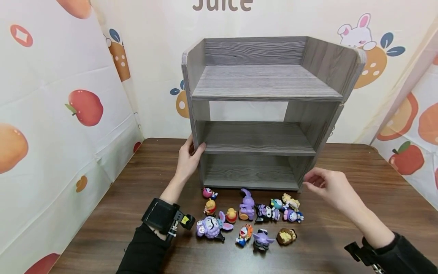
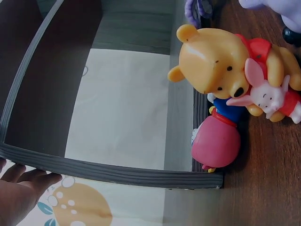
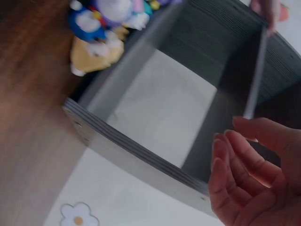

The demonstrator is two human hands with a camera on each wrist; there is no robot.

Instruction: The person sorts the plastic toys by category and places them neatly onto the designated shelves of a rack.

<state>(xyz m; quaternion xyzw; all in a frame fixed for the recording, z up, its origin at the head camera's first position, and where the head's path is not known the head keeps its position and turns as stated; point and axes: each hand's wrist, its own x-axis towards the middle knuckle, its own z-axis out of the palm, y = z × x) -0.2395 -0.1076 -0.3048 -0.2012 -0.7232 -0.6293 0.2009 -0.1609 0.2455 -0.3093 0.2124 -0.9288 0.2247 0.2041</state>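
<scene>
Grey shelf (image 1: 260,137) | stood on the worktop (image 1: 137,190) behind figurines (image 1: 247,207) | your left grip (image 1: 187,163) pinched its left side panel (image 1: 195,68) | your right grip (image 1: 330,184), loosely curved, held nothing | it seemed stiff, bulky, best taken by both side panels

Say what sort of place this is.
Probably a staged recording booth: fruit-print sheets screen the table on three sides, wrist cameras are worn, and toys sit before a bare shelf.
</scene>
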